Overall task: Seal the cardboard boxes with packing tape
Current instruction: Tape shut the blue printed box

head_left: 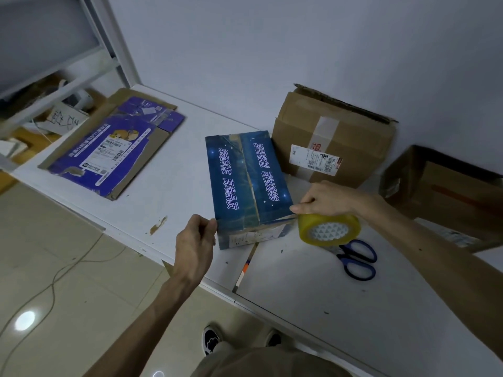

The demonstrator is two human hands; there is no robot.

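White Chinese lettering runs down both top flaps of the blue box point(246, 186), the same line printed 2 times, ending in "高端品质". There is a small white label on its near end, too fine to read. Behind it stands a brown box point(334, 137) with a white shipping label, barcodes and a pale strip of tape across its front. At the far right sits a second brown box point(446, 191), top open. Over on the left a flattened purple carton point(114, 148) lies flat, with its own barcode stickers. Blue-handled scissors point(358, 258) rest on the white surface point(299, 308), partly hidden behind the tape roll point(329, 229).

Now the hands. The left hand point(194, 242) grips the blue box's near-left corner, fingers curled round the edge. The right hand point(326, 198) holds the yellowish tape roll from above, right at the box's near-right corner, thumb and forefinger pinched at that edge. The box sits between the 2 hands, flaps closed.
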